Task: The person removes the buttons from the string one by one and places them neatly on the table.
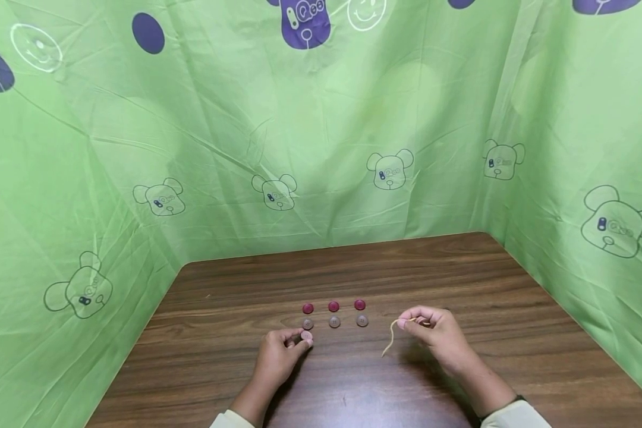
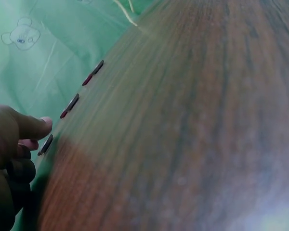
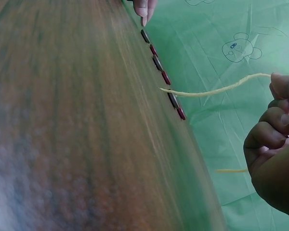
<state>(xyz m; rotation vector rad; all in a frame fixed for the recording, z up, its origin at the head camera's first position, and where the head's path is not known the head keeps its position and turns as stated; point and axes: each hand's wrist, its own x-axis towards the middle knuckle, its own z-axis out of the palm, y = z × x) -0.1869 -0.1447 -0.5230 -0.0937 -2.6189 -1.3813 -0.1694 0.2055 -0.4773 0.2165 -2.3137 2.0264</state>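
Observation:
My left hand (image 1: 278, 356) pinches a pale pinkish button (image 1: 307, 336) between thumb and fingers, low over the table and just in front of the left brown button (image 1: 307, 324). Two more brown buttons, a middle one (image 1: 334, 321) and a right one (image 1: 362, 320), continue that row. Behind them lie three dark red buttons, at left (image 1: 307, 308), centre (image 1: 334, 306) and right (image 1: 359, 304). To the right of the rows, my right hand (image 1: 443, 337) pinches a yellow string (image 3: 212, 91) above the table. One end of it hangs down toward the left.
The buttons lie on a dark wood-grain table (image 1: 235, 303) with rounded far corners. Green fabric (image 1: 321, 119) printed with bear faces surrounds its back and sides. A tiny pale speck (image 1: 208, 295) shows on the tabletop at far left.

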